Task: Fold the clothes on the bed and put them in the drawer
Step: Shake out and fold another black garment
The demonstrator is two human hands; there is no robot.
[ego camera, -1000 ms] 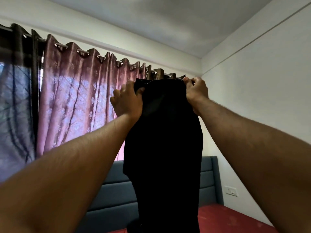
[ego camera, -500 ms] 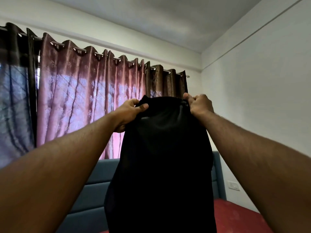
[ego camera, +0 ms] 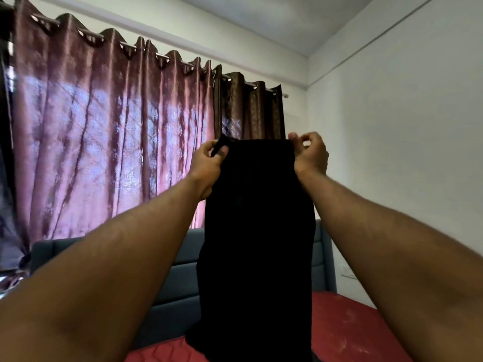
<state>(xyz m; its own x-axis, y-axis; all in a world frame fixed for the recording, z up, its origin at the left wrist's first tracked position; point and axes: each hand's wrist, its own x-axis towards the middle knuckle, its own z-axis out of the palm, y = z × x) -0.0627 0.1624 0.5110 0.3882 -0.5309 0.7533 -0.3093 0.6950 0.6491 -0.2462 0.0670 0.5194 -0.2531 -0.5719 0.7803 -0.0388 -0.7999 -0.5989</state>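
- Fingers and thumbs of both hands are seen pinching the top corners of the black garment [ego camera: 257,231]: the left hand [ego camera: 207,163] is curled round a bunched corner, while the right hand [ego camera: 311,155] nips the opposite corner with thumb and forefinger, the other fingers curled loosely.
- Black garment is held up in the air, hanging straight down from the fingertips as one long dark panel, its lower end reaching down toward the red bedsheet [ego camera: 350,333] below the hands.
- Fabric is judged soft and limp; it drapes with no stiffness, matte, with almost no visible folds or seams in the shadow. What kind of garment it is cannot be told.
- For a clean fold, the top edge is best kept taut and level between the two pinches, so the cloth hangs square before it is lowered flat onto the bed.
- Left corner looks bunched; a smoothing-out there would likely be needed, or the fold may go crooked.
- Behind the fingers, glossy pink-brown curtains [ego camera: 117,131] hang in deep pleats from a rod.
- Beneath the wrists, a padded grey-blue headboard [ego camera: 172,286] with horizontal channels is seen.
- No drawer is in view.
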